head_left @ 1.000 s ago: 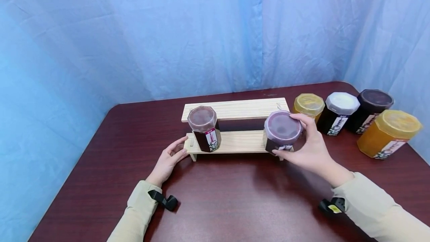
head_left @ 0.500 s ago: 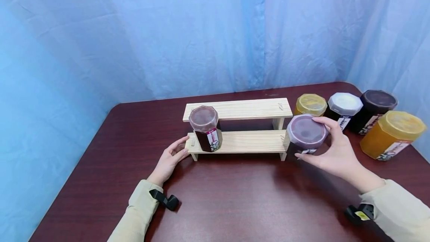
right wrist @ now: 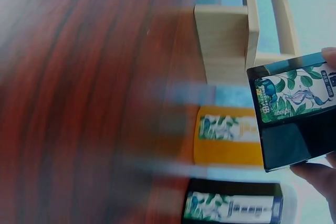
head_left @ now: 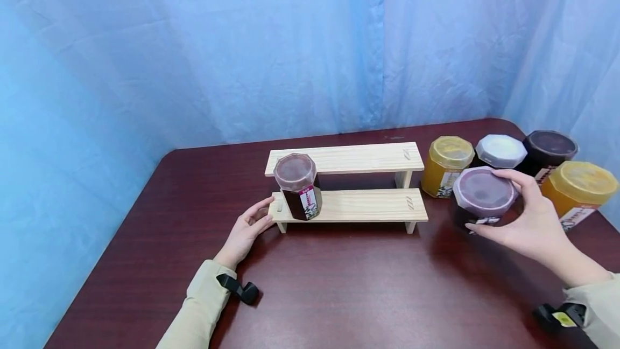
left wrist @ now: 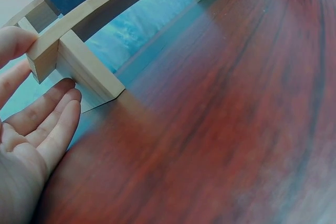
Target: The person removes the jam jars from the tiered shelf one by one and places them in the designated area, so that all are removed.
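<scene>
My right hand (head_left: 537, 225) grips an eight-sided jar (head_left: 485, 193) with dark contents and a hazy purple-tinted lid. The thumb lies along the near side and the fingers go round the far right. In the right wrist view this dark jar (right wrist: 296, 111) shows a leafy label and tilts in the hand. My left hand (head_left: 246, 233) touches the left end of a two-tier wooden shelf (head_left: 368, 204); its fairly straight fingers meet the plank's end, as the left wrist view shows by the leg (left wrist: 86, 72). Another dark jar (head_left: 297, 187) stands on the lower tier's left part.
To the right of the shelf stand a yellow jar (head_left: 448, 168), a white-lidded dark jar (head_left: 501, 151), a dark-lidded jar (head_left: 551, 149) and a second yellow jar (head_left: 581, 190). Blue curtain (head_left: 290, 58) hangs behind the dark red table (head_left: 339, 295).
My right hand has carried its jar from over the right end of the shelf's lower tier out to the right, beyond the shelf. The left hand stays at the shelf's left end.
</scene>
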Motion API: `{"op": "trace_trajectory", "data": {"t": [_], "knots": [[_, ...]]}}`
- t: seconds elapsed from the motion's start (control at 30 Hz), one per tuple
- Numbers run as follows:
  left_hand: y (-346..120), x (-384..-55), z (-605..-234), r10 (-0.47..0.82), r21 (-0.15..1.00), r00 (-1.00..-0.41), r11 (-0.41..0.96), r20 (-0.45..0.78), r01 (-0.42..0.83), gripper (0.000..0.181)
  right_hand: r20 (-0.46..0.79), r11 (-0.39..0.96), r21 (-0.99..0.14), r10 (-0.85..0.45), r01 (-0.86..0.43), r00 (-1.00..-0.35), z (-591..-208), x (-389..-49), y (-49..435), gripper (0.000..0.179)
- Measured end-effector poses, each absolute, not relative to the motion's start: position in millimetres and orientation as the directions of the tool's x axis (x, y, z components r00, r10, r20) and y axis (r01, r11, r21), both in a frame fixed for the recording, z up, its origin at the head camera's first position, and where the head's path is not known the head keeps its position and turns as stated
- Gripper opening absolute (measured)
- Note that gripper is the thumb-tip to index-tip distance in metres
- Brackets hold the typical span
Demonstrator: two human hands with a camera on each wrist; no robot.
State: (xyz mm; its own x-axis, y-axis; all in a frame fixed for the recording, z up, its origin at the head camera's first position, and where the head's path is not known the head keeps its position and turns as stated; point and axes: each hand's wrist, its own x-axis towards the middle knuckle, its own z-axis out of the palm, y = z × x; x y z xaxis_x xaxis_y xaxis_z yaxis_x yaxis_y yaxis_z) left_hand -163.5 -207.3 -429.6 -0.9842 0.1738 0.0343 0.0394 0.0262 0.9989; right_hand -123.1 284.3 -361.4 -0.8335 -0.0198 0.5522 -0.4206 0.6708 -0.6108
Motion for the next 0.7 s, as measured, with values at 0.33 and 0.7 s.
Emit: {"op": "trace_trajectory", "data": {"t": [0.33, 0.7], "knots": [[-207.9, -163.0, -428.9, 0.177, 0.999, -0.984, 0.033, 0.028, 0.034, 0.051, 0.491, 0.708, -0.62, 0.016, -0.337, -0.871, -368.9, -127.6, 311.0, 0.111], [-207.0, -163.4, -429.4, 0.167, 0.999, -0.986, 0.035, 0.027, 0.033, 0.05, 0.46, 0.764, -0.579, 0.02, -0.284, -0.887, -376.4, -132.9, 329.6, 0.109]]}}
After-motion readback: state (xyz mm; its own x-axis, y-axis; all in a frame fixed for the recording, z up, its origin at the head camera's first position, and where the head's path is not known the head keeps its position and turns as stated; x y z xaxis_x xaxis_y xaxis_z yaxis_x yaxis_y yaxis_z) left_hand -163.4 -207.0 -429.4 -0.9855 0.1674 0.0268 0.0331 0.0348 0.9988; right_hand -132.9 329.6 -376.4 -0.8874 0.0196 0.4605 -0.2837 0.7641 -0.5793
